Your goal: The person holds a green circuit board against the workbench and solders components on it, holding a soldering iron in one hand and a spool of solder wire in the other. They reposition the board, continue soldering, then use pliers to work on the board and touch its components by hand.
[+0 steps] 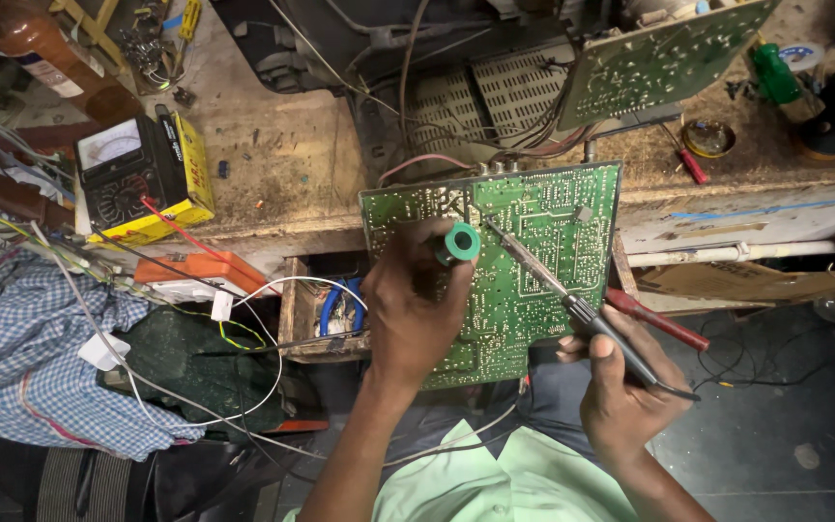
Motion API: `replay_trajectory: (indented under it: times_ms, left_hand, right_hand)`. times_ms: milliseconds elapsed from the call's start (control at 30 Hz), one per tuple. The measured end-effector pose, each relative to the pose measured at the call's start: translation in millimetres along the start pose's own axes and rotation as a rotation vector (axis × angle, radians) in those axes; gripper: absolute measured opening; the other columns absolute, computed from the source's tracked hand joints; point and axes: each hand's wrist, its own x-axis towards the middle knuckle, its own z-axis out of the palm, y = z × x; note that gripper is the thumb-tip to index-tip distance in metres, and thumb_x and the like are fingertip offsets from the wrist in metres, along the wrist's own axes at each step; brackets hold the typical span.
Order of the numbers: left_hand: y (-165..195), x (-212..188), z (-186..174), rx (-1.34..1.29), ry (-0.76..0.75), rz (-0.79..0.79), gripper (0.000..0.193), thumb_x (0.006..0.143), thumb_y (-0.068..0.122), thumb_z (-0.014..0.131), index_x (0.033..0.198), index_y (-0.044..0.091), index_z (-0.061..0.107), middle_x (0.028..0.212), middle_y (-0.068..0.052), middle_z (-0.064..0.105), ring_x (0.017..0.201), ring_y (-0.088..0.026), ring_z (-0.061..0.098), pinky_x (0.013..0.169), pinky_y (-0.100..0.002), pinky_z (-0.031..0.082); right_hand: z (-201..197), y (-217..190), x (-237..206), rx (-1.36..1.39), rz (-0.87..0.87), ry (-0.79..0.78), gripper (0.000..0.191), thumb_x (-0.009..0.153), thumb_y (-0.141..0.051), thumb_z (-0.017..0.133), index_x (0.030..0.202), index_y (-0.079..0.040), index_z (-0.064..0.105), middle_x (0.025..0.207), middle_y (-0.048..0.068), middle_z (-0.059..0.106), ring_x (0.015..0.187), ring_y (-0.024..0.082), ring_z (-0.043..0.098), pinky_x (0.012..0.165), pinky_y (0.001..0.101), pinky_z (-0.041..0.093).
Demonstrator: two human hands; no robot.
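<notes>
Head view: soldering work on the copper side of a green circuit board (524, 280) propped against the bench edge (727, 208).

Left hand (413, 309) is closed around a small green spool (458, 244), pressing on the board's left half and steadying it. Right hand (620, 387) grips the soldering iron (572, 304) like a pen, its tip resting on the upper middle of the board, just beside the spool. To do this well, keeping the board braced, the tip on a single pad, and the fingers back from the hot shaft seems wise; a red-handled screwdriver (657, 319) lies under the iron, near the right wrist.
</notes>
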Motion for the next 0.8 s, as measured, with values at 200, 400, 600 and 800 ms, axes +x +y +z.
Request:
replay_trajectory:
  times_ms: [200, 400, 600, 800]
  left_hand:
    - [-0.4, 1.3, -0.4, 0.022, 0.006, 0.066, 0.027, 0.093, 0.005, 0.076, 0.117, 0.006, 0.062, 0.102, -0.010, 0.073, 0.089, -0.020, 0.077, 0.076, -0.031, 0.061]
    - [1.2, 2.2, -2.8, 0.016, -0.002, 0.054, 0.027, 0.093, 0.005, 0.076, 0.116, 0.005, 0.063, 0.103, -0.011, 0.072, 0.090, -0.023, 0.077, 0.077, -0.033, 0.061]
    - [3.8, 1.2, -4.0, 0.043, 0.011, 0.064, 0.027, 0.092, 0.005, 0.077, 0.116, 0.005, 0.063, 0.103, -0.011, 0.072, 0.091, -0.025, 0.076, 0.078, -0.035, 0.060]
    - [3.4, 2.0, -3.5, 0.029, -0.006, 0.064, 0.027, 0.093, 0.004, 0.077, 0.116, 0.006, 0.063, 0.102, -0.011, 0.073, 0.092, -0.024, 0.077, 0.080, -0.034, 0.060]
  right_hand:
    - [1.7, -0.9, 1.7, 0.077, 0.034, 0.033, 0.031, 0.108, -0.011, 0.064, 0.130, 0.012, 0.062, 0.100, 0.022, 0.071, 0.080, 0.022, 0.073, 0.073, 0.0343, 0.064]
    - [-1.5, -6.0, -0.6, -0.096, -0.046, -0.057, 0.028, 0.106, -0.007, 0.065, 0.126, 0.012, 0.064, 0.106, 0.020, 0.070, 0.084, 0.022, 0.074, 0.074, 0.0324, 0.065]
    - [0.1, -2.9, -4.0, -0.111, -0.065, -0.050, 0.028, 0.104, -0.007, 0.066, 0.125, 0.011, 0.064, 0.112, 0.021, 0.067, 0.088, 0.022, 0.072, 0.078, 0.0325, 0.064]
    - [2.2, -1.7, -7.0, -0.022, -0.005, -0.019, 0.031, 0.106, -0.010, 0.066, 0.127, 0.012, 0.063, 0.110, 0.021, 0.069, 0.087, 0.022, 0.073, 0.075, 0.0328, 0.065]
